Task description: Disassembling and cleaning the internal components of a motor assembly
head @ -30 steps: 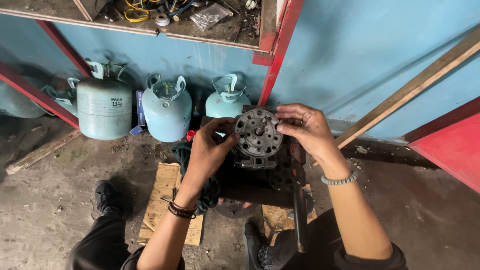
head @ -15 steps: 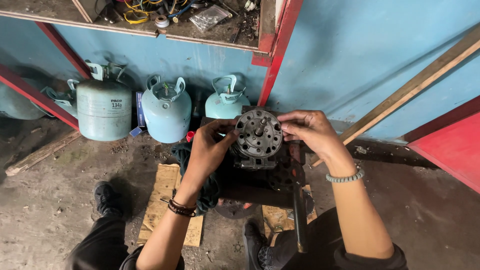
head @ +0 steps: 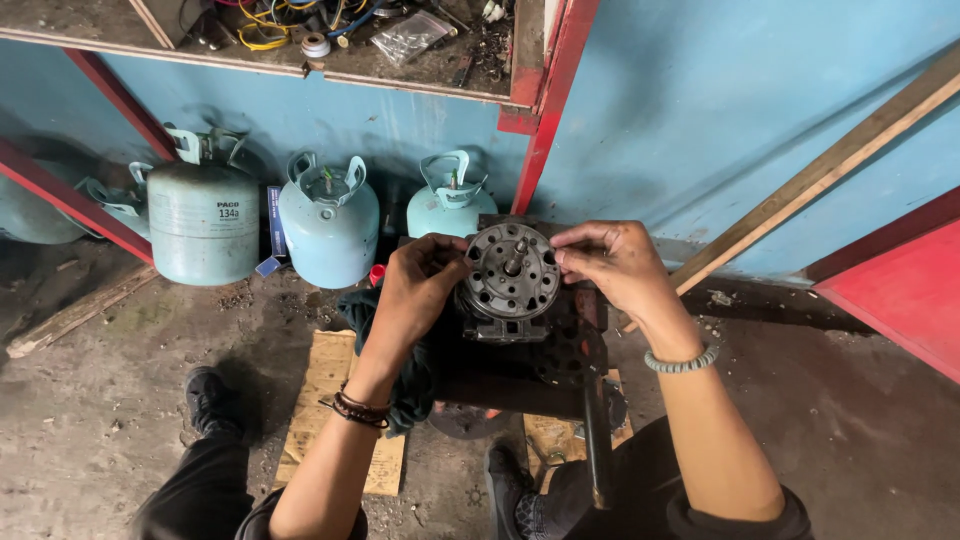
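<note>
head view, looking down. round grey motor [head: 512,282] sits shaft-up on a dark metal stand [head: 520,372], in front of the blue wall [head: 700,110]. left hand [head: 415,295] grips the motor's left rim, fingers curled together against the housing. right hand [head: 612,262] is at the right rim, thumb and fingertips pinched together on the edge of the end plate. dark cloth [head: 410,375] hangs under the left wrist. stand rests over cardboard [head: 325,400] on the concrete floor [head: 120,400]. three pale blue gas cylinders [head: 328,230] stand against the wall, left of the motor. cluttered shelf [head: 330,45] with wires above.
</note>
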